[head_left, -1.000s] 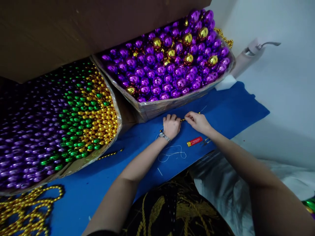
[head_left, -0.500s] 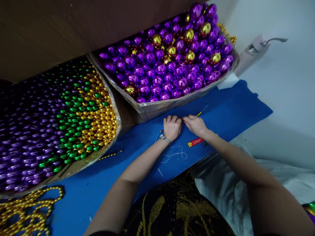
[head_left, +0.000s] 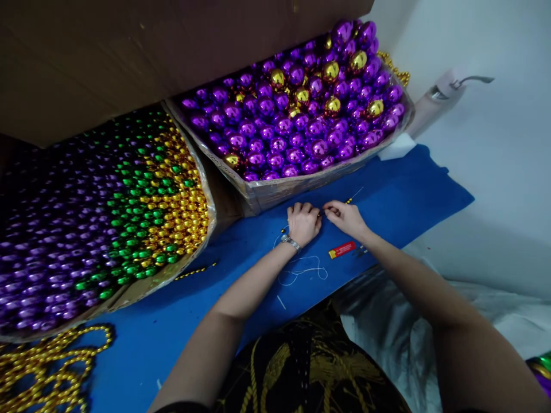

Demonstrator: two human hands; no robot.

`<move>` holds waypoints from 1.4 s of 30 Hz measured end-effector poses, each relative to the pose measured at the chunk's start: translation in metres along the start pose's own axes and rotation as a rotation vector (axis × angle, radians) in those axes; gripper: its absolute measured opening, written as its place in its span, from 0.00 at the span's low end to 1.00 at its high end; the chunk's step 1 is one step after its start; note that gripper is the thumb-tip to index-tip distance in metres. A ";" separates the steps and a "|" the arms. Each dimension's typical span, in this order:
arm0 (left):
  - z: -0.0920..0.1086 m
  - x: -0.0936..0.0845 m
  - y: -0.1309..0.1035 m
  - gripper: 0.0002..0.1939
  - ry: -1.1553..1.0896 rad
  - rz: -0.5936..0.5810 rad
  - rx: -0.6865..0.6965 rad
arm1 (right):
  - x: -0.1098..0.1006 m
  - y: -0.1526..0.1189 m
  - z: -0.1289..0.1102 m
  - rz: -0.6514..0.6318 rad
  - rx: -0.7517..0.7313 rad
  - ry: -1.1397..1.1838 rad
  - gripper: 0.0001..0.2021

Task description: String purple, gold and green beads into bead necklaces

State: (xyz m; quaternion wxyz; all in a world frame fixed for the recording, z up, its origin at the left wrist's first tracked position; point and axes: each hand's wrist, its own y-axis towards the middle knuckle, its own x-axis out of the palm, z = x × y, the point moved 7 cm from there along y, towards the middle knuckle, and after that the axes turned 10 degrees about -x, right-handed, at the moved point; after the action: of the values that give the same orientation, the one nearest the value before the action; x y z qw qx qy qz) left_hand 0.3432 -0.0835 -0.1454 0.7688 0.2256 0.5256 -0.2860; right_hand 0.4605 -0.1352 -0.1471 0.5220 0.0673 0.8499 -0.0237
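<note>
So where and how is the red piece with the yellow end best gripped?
Probably pinch the red piece across its long edges, mid-length, from above and left, away from the right forearm: it's slim, lying flat on the blue cloth.

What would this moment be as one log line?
left hand: over blue surface, grip unclear | right hand: alongside, grip unclear, near gold beads | nearby: thread, red item

A bead workshop is seen: boxes (head_left: 267, 197) are filled with balls (head_left: 284, 126) and beads (head_left: 189, 206), and thread (head_left: 318, 268) is spread on a table (head_left: 404, 195).
</note>
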 end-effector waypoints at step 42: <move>0.001 0.003 -0.001 0.09 0.080 -0.020 0.050 | 0.006 -0.011 -0.027 -0.278 -0.021 -0.411 0.15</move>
State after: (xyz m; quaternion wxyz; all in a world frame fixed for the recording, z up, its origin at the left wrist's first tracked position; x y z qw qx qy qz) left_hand 0.3441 -0.0851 -0.1478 0.7384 0.2508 0.5508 -0.2974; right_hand 0.4327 -0.1421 -0.1407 0.6763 -0.0618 0.7272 -0.0998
